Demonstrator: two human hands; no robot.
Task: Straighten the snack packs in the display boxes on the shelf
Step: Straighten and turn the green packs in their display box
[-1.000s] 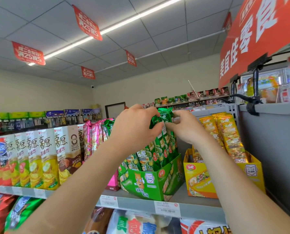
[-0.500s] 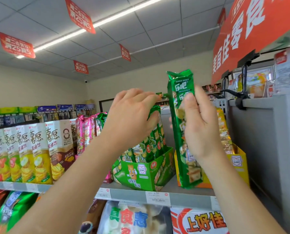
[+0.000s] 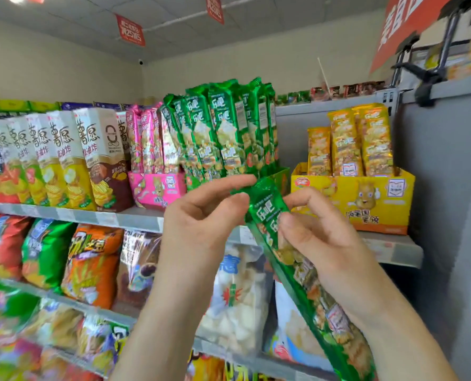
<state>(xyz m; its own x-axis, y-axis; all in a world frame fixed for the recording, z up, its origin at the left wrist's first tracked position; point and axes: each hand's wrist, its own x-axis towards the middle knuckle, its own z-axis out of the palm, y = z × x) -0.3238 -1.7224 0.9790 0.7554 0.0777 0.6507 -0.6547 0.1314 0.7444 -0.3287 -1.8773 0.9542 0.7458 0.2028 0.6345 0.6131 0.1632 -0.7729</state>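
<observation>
A long green snack pack is out of its box, held slantwise in front of the shelf. My right hand grips its upper half, and my left hand pinches its top edge between thumb and forefinger. Behind them several green packs stand upright in the green display box, which my hands mostly hide. A pink display box with pink packs sits to its left. To the right, a yellow display box holds yellow packs.
Tall chip cartons line the shelf at the left. The shelf edge carries price tags. Lower shelves hold large snack bags. A grey panel closes off the right side. Red signs hang from the ceiling.
The green pack came down from head height to below the box, tilted. My left hand left the standing packs and now pinches the pack's top. The camera tilted down.
</observation>
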